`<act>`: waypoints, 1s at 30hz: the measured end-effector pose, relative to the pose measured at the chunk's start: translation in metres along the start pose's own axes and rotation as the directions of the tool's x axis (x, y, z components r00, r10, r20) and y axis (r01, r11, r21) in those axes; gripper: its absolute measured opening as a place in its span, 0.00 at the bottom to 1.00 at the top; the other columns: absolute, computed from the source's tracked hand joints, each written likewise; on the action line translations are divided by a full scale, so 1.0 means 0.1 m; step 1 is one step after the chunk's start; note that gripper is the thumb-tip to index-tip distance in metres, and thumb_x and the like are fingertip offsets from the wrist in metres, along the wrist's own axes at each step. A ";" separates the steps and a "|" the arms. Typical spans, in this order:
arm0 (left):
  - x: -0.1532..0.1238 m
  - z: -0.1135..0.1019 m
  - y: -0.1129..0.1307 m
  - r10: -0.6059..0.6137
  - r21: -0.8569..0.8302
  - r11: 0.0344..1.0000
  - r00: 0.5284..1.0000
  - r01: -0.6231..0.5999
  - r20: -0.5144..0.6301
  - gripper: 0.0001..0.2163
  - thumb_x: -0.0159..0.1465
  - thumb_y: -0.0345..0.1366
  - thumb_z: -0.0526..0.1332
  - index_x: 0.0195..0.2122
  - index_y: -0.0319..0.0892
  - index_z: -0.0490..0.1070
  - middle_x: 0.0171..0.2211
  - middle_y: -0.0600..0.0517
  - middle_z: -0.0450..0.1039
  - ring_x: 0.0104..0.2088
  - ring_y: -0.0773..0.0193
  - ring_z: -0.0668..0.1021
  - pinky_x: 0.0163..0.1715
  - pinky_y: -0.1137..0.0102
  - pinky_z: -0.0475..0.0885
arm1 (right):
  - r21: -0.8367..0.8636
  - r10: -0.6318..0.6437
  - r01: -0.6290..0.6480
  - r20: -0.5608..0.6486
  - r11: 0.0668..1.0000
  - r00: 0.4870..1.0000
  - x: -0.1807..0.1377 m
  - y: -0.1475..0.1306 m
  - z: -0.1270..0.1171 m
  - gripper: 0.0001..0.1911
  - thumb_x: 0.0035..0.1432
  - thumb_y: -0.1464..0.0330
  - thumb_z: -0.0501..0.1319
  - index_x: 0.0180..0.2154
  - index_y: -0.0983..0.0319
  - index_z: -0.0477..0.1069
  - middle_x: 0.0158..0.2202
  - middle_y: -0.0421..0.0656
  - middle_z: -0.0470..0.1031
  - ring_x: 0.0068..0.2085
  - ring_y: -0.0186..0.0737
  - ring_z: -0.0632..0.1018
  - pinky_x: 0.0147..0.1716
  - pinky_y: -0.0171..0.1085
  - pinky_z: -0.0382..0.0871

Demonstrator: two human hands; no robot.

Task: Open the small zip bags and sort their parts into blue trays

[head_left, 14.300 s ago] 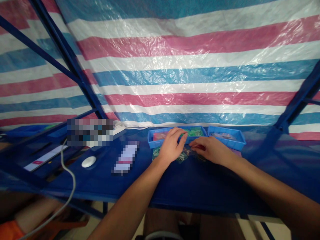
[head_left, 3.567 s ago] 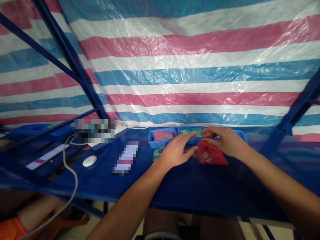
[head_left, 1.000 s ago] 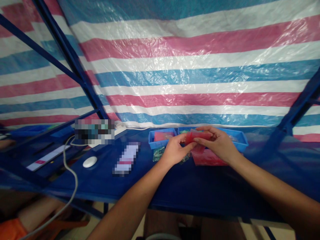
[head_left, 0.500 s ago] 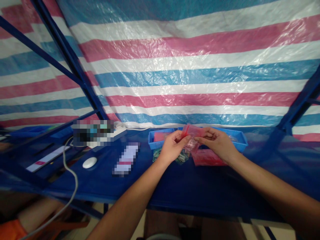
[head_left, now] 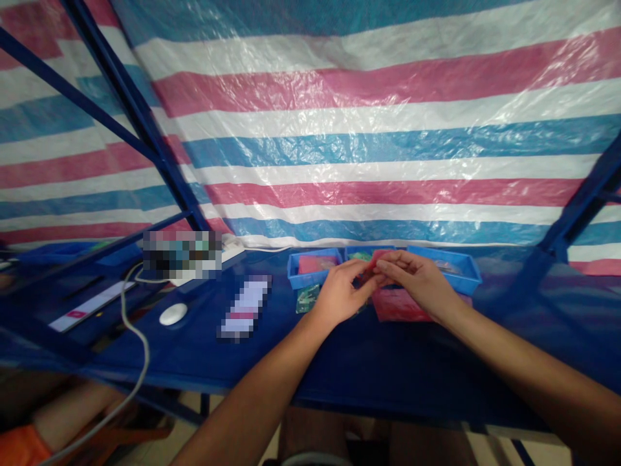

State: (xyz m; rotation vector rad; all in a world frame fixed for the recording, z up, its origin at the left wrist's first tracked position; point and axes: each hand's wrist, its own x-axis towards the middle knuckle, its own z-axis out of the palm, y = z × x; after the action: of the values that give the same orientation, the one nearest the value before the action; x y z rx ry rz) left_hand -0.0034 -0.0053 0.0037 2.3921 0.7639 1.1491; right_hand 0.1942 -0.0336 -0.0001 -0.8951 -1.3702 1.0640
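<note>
Between my two hands is a small red-tinted zip bag (head_left: 380, 255), mostly covered by my fingers. My left hand (head_left: 347, 288) pinches its left side, and my right hand (head_left: 417, 275) is closed on its right side, with the fingertips of both almost meeting. What the bag contains is hidden. Below my right hand, a flat stack of red plastic bags (head_left: 402, 305) lies on the blue table. A green packet (head_left: 307, 299) lies just left of my left hand; more small pieces beneath that hand are mostly covered.
Three blue bins line the back: the left bin (head_left: 301, 281) holds red bags, the middle bin (head_left: 371, 248) green items, the right bin (head_left: 468, 275) clear packets. A phone (head_left: 246, 307), white mouse-like object (head_left: 173, 314), power strip (head_left: 233, 254) and white cable (head_left: 127, 310) are leftward. Someone's arm (head_left: 72, 414) shows lower left.
My hands have come closer together and turned inward over the red bag, which is now bunched and lower. The middle bin and green packet show more.
</note>
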 end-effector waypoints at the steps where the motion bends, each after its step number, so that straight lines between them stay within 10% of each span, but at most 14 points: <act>1: 0.00 0.00 -0.01 -0.028 -0.008 1.000 1.000 0.028 -0.011 0.15 0.72 0.46 0.63 0.38 0.40 0.80 0.33 0.48 0.79 0.33 0.61 0.77 0.37 0.68 0.70 | 0.002 0.007 -0.007 0.007 1.000 1.000 0.00 -0.01 0.00 0.21 0.58 0.48 0.72 0.42 0.57 0.79 0.40 0.43 0.85 0.41 0.45 0.85 0.45 0.44 0.81; 8: 0.03 0.02 -0.10 -0.235 -0.305 0.930 0.970 0.205 -0.067 0.18 0.72 0.50 0.61 0.42 0.40 0.83 0.33 0.51 0.80 0.32 0.62 0.76 0.34 0.70 0.68 | -0.141 -0.101 0.068 -0.239 0.988 0.966 0.05 0.05 -0.10 0.24 0.55 0.50 0.74 0.47 0.55 0.76 0.40 0.43 0.83 0.39 0.45 0.83 0.40 0.43 0.81; 14: 0.05 0.02 -0.12 -0.291 -0.528 0.810 0.957 0.256 0.016 0.20 0.68 0.52 0.65 0.48 0.41 0.84 0.40 0.50 0.82 0.38 0.60 0.79 0.41 0.69 0.72 | -0.069 -0.026 0.024 -0.028 0.997 0.999 0.04 0.06 -0.08 0.24 0.56 0.53 0.75 0.51 0.54 0.77 0.51 0.45 0.84 0.53 0.52 0.84 0.56 0.51 0.78; 19: 0.04 0.03 -0.16 -0.257 -0.606 0.747 0.960 0.273 0.114 0.19 0.69 0.51 0.65 0.52 0.42 0.83 0.43 0.49 0.82 0.41 0.60 0.80 0.45 0.68 0.73 | 0.030 0.022 -0.020 -0.088 0.999 0.996 0.03 0.02 -0.05 0.32 0.49 0.57 0.79 0.55 0.52 0.75 0.52 0.44 0.84 0.55 0.53 0.83 0.58 0.51 0.77; 25: 0.06 0.04 -0.14 -0.282 -0.613 0.748 0.958 0.256 0.056 0.18 0.69 0.50 0.65 0.49 0.40 0.83 0.40 0.49 0.82 0.37 0.64 0.78 0.39 0.71 0.70 | 0.066 -0.001 -0.002 0.047 0.998 0.999 0.04 0.05 -0.07 0.21 0.54 0.58 0.76 0.49 0.56 0.82 0.52 0.45 0.85 0.53 0.50 0.83 0.57 0.48 0.75; 30: 0.07 0.05 -0.20 -0.316 -0.551 0.807 0.944 0.213 -0.099 0.16 0.67 0.47 0.69 0.48 0.40 0.82 0.40 0.48 0.82 0.37 0.62 0.80 0.39 0.70 0.73 | 0.013 -0.035 0.037 -0.119 0.999 0.992 0.08 0.15 -0.15 0.16 0.54 0.57 0.77 0.40 0.58 0.83 0.41 0.43 0.86 0.40 0.44 0.83 0.47 0.43 0.76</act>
State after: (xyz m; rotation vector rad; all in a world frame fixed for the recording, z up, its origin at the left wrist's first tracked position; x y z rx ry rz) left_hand -0.0020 0.0144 -0.0066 1.6745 0.6938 1.2749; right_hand 0.2078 -0.0201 -0.0126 -0.9051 -1.2738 0.9770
